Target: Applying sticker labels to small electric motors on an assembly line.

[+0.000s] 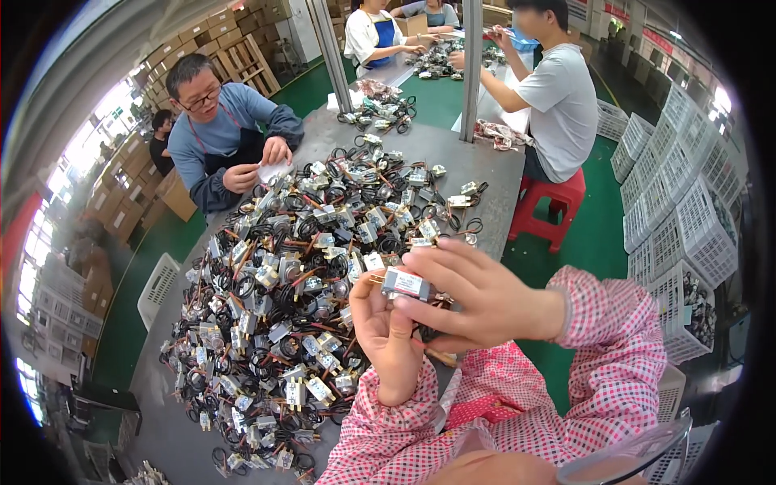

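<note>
Over the near right side of the pile, a small grey box-shaped electrical part (pixel 406 283) is held up between my hands. It has a pale printed label, and thin copper-coloured prongs stick out at its left end. My left hand (pixel 380 327) grips it from the left, with the thumb below and the fingertips at the prong end. My right hand (pixel 485 299) is closed about its right end, fingers above and below. Whether a cable hangs from it is hidden. Beneath lies a big heap of similar parts (pixel 283 283) with coiled black cables and copper-coloured stems.
The heap covers much of a grey metal table (pixel 493 182). Across it at left, a person in blue (pixel 234 121) handles something white. Farther back, other people work near a metal post (pixel 471 73). A red stool (pixel 546 212) and stacked white crates (pixel 675 174) stand at right.
</note>
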Demonstrator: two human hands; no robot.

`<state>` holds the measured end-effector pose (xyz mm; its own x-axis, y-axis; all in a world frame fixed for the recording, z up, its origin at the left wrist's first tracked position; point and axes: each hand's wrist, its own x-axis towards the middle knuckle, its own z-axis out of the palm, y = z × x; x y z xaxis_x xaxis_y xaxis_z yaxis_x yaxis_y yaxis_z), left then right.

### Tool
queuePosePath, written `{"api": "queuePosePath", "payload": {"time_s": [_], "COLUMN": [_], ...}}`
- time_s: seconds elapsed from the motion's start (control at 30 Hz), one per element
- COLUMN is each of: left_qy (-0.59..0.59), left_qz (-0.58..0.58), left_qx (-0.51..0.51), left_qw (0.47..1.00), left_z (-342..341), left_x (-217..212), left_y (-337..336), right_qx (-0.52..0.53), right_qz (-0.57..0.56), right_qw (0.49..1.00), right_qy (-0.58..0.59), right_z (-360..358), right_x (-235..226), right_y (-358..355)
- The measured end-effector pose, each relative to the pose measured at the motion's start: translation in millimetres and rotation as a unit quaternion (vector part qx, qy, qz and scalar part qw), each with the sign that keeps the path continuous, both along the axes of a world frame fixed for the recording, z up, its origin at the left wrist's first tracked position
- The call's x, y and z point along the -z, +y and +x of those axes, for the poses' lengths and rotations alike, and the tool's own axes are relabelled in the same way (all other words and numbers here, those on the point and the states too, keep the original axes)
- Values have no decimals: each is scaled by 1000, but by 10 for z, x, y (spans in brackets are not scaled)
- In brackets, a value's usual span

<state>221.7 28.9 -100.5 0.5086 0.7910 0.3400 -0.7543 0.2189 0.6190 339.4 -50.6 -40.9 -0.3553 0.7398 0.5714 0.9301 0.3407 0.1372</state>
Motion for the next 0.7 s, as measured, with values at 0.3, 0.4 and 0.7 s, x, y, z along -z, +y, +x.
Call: {"api": "queuePosePath", "payload": {"time_s": [0.3,0.4,0.7], "left_qy": [36,134,349], "left_qz": [-4,-14,-68], "left_qx": [122,189,311], "left_qw": [992,973,881], "left_z": [340,491,884], "left_x": [195,219,600], "left_y": [-113,-108,-145], "right_qx": [-34,7,105], "right_qz": [-64,-62,-60], "right_qw": [949,924,875], "right_qy": [308,377,470], "right_z": [385,505,698], "right_x": [394,586,1242], "right_y": [-309,-465,-961]}}
